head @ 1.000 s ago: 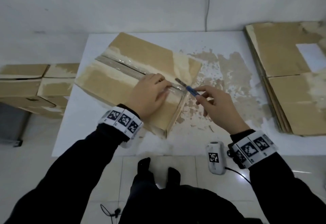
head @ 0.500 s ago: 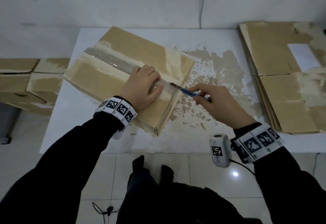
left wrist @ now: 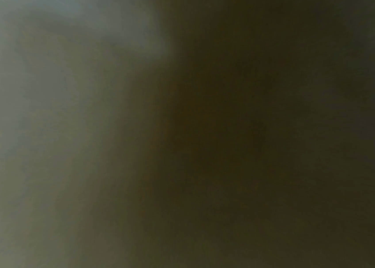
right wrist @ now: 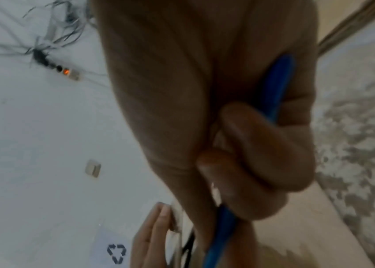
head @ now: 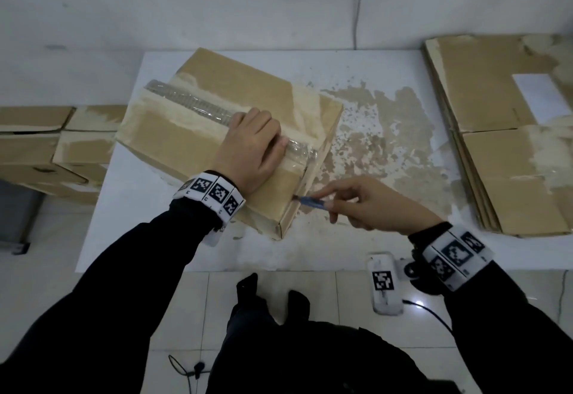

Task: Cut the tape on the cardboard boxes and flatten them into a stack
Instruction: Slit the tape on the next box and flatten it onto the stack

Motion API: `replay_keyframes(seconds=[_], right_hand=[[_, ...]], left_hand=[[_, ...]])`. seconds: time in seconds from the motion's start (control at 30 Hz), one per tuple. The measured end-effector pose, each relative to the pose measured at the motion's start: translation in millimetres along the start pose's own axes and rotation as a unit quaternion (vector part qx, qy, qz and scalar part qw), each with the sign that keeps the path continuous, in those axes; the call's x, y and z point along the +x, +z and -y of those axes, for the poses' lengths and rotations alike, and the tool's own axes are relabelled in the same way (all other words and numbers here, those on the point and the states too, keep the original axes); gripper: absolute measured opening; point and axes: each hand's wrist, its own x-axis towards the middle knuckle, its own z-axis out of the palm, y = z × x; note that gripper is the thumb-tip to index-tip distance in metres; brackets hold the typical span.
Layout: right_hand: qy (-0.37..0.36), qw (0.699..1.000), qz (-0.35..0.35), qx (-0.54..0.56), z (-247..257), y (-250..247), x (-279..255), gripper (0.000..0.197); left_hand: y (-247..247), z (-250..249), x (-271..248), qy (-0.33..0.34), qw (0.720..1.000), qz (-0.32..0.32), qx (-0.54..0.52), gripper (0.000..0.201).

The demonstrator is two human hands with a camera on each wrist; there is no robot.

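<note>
A white table (head: 130,223) carries a stack of flattened cardboard (head: 496,145) at its right end and a taped cardboard box (head: 235,99) lying askew at its left. The left hand (head: 251,152) presses flat on the box top over the clear tape (head: 192,104), fingers straight. The right hand (head: 372,204) pinches a blue cutter (head: 313,202), its tip at the box's near-right edge.

Cardboard box (head: 217,133) on table (head: 356,251), left half. Flattened stack (head: 502,152) on its right end. More boxes (head: 46,148) left, beside table.
</note>
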Motion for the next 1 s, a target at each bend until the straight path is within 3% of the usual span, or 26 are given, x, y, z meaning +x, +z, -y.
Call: replay_keyframes(seconds=[0.07,0.2,0.3,0.37,0.43,0.47,0.53,0.63,0.8,0.9,1.0], right_hand=[[0.001,0.999,-0.034,-0.005,-4,-4,-12,0.021],[-0.026,0.97,-0.236,-0.06,-11,-24,-22,0.018],[-0.067,0.965,-0.223,-0.122,-6,-17,-11,0.019],[-0.069,0.965,-0.194,-0.162,-7,-7,-2,0.02],[-0.066,0.967,-0.193,-0.156,-11,0,2,0.021],[-0.067,0.967,-0.195,-0.15,-12,1,2,0.022],[-0.082,0.964,-0.193,-0.163,-13,4,-1,0.022],[-0.121,0.946,-0.212,-0.212,-13,10,-7,0.021],[-0.133,0.92,-0.265,-0.257,-14,20,-8,0.023],[-0.107,0.919,-0.288,-0.247,-12,19,-10,0.023],[-0.089,0.919,-0.277,-0.267,-6,15,-7,0.023]], left_hand=[[-1,0,0,0.007,1.0,0.003,0.007,0.024],[-1,1,-1,0.014,0.994,0.072,0.084,0.033],[-10,-10,5,-0.015,0.981,0.144,0.129,0.045],[-15,-20,11,-0.096,0.971,0.189,0.114,0.041],[-14,-20,15,-0.21,0.948,0.239,0.028,0.034],[-11,-17,15,-0.286,0.929,0.232,-0.049,0.03],[-5,-16,14,-0.42,0.875,0.156,-0.182,0.028],[3,-24,18,-0.52,0.821,0.075,-0.224,0.033],[10,-29,25,-0.557,0.794,0.041,-0.24,0.034],[15,-32,23,-0.559,0.8,0.016,-0.217,0.024],[14,-37,20,-0.546,0.811,-0.001,-0.208,0.029]])
